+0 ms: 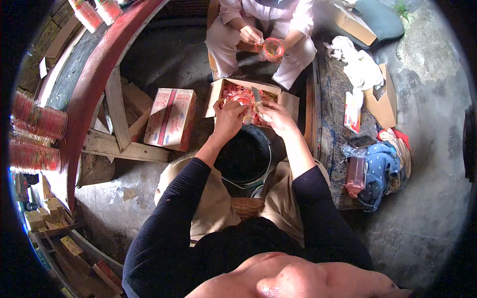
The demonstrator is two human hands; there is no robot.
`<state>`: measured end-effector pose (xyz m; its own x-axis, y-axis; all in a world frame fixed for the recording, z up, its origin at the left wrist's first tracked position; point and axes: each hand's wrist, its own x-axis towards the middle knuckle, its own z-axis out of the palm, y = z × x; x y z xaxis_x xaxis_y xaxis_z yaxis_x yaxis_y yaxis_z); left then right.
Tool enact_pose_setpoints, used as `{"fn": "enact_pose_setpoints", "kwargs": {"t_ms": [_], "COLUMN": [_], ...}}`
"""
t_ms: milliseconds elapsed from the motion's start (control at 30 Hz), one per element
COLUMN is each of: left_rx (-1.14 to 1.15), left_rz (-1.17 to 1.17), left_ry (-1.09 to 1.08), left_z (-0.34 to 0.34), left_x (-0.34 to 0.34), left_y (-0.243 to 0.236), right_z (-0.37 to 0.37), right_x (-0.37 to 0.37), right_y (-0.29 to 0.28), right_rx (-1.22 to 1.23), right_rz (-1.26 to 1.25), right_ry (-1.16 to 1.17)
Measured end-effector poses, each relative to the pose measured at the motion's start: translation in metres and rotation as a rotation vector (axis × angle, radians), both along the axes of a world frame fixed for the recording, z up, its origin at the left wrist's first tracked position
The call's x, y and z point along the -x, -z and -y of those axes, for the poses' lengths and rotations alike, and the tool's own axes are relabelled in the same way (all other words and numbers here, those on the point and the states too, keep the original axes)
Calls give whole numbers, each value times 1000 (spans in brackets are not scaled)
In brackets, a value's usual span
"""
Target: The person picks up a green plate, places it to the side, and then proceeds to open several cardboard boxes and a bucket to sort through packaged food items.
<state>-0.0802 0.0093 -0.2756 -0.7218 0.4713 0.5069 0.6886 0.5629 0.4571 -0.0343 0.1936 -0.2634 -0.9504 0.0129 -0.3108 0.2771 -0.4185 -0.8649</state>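
Observation:
An open cardboard box point(216, 93) full of red plastic pieces point(237, 93) sits in front of me. My left hand point(230, 118) is at its near left edge, fingers closed on something I cannot make out, with red plastic around the fingertips. Close by on the right, my right hand point(277, 118) grips a knife point(256, 94), its blade pointing up and away over the box. Below both hands, a black bucket point(246, 154) with a wire handle stands between my knees; its inside is dark.
Across the box sits another person point(263, 35) holding a red-rimmed clear cup point(273, 48). A closed carton point(171, 119) stands left, near a red-edged table point(94, 74) with stacked cups point(37, 121). On the right, a patterned mat point(330, 124) bears clothes point(382, 166) and a pink bottle point(355, 176).

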Motion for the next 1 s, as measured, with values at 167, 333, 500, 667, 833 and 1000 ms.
{"fn": "enact_pose_setpoints", "kwargs": {"t_ms": [167,333,500,667,833,1000], "left_rx": [47,60,30,-13,48,56], "left_rz": [36,36,-23,-70,20,50], "left_ry": [28,11,12,8,-12,-47], "left_z": [0,-4,-1,-4,-3,-1], "left_x": [-2,-5,-3,-2,-1,2], "left_y": [-5,-5,3,0,-1,0], "right_z": [1,4,1,-14,16,33], "right_x": [1,-1,-3,-5,-13,-16], "right_y": [5,13,-4,-1,-16,-17], "right_rx": [-162,-367,-1005,-1400,-1351,-1452], "right_rz": [39,-109,-172,-353,-395,-515], "right_ry": [-58,-108,67,315,319,272]}}
